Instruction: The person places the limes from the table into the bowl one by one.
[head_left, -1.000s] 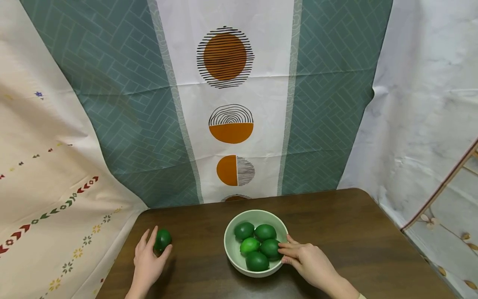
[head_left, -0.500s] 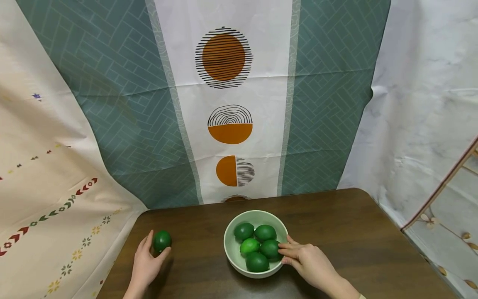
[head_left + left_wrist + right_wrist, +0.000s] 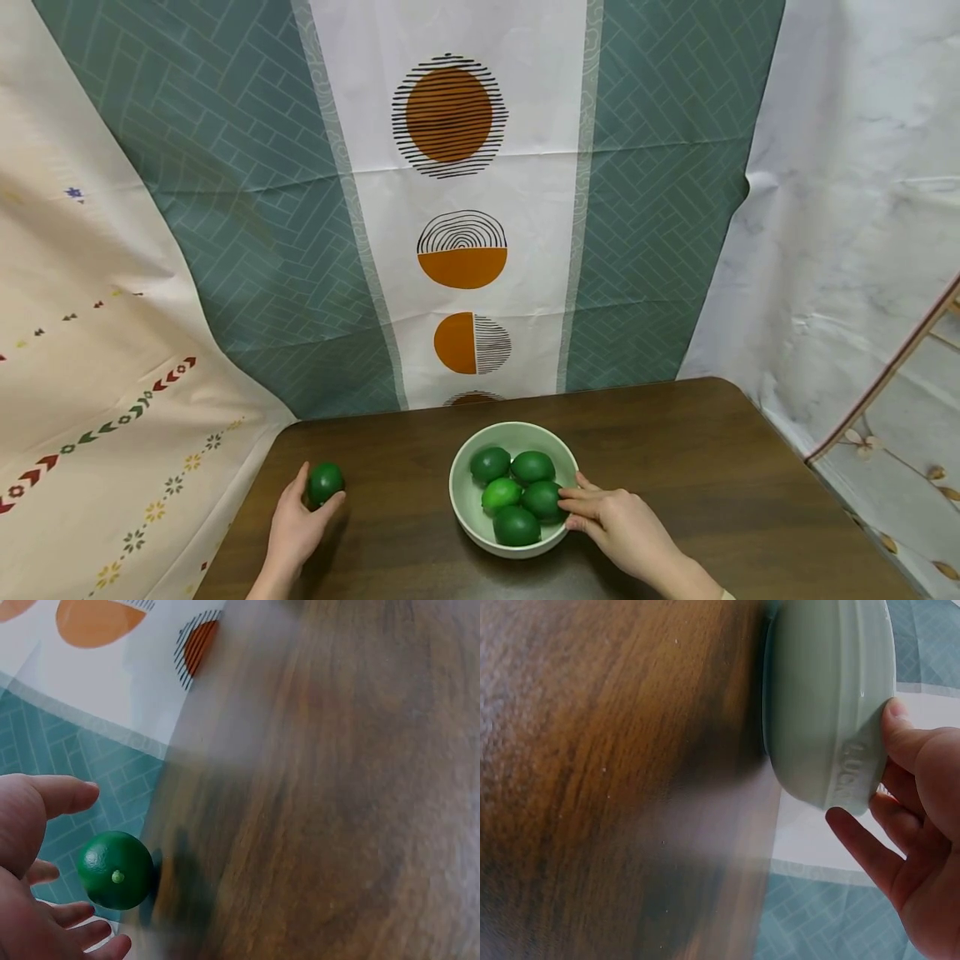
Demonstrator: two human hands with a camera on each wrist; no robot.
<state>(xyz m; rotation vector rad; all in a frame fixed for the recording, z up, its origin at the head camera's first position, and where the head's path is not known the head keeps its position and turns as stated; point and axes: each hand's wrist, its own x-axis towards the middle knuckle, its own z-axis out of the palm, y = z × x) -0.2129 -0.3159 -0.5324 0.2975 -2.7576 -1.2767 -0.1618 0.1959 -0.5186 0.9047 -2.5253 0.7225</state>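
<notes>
A dark green lime (image 3: pixel 326 482) sits on the wooden table toward the left. Around its near side the left hand (image 3: pixel 296 525) curves loosely, and in the left wrist view the thumb stands clear of the lime (image 3: pixel 115 871), with a visible gap. The other fingers are beside and below it there. At centre stands a pale green bowl (image 3: pixel 467 523) holding several limes (image 3: pixel 517 525), one of them brighter green. The right hand (image 3: pixel 618 525) grips the bowl's right rim, some fingertips over the inside. In the right wrist view the thumb presses the rim of the bowl (image 3: pixel 817 705).
The dark wooden table (image 3: pixel 675 467) has a rounded far right corner. Behind it hangs a patterned curtain (image 3: pixel 660 208) in green and white. A cream cloth (image 3: pixel 112 333) borders the left side, and a white marbled cloth (image 3: pixel 847 250) the right.
The left hand has drawn back slightly, its fingers lower and less stretched beyond the lime. The lime, the bowl and the right hand stay in place.
</notes>
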